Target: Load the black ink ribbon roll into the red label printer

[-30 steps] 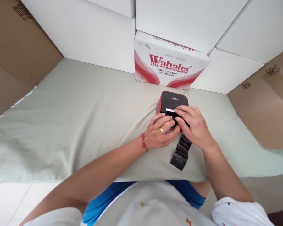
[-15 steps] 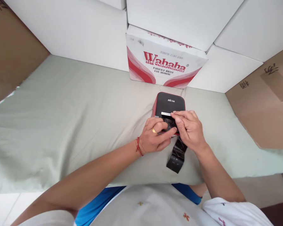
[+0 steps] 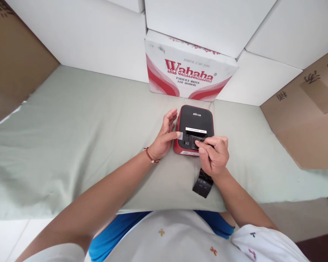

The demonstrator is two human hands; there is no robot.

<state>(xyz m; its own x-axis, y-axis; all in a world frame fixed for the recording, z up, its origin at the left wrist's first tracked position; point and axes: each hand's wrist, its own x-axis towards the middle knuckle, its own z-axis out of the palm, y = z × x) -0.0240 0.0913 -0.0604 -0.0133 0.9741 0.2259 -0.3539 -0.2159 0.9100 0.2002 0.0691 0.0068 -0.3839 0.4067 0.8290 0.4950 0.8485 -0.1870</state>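
A small box-shaped device [image 3: 196, 118] with a black top and red sides lies on the cloth; its kind is not certain. It has a white label strip and a dark slot near its front. My left hand [image 3: 165, 136] is open along its left side, fingers stretched out, thumb touching a grey patch on the top. My right hand [image 3: 215, 154] is closed over the front right corner, fingertips pinched on dark, shiny film at the slot. From under that hand a crinkled black film strip [image 3: 203, 185] hangs toward me onto the cloth. The palm hides part of the strip.
Behind the device stands a white and red water carton [image 3: 190, 71]. White boxes [image 3: 98, 36] form a wall at the back. Brown cartons stand at the left [image 3: 19, 54] and right [image 3: 306, 123]. Pale green cloth [image 3: 98, 127] covers the surface, its front edge near my lap.
My left hand has left the film at the slot, moved left and opened beside the device. The right fingers have shifted down onto the film, uncovering more of the device's top.
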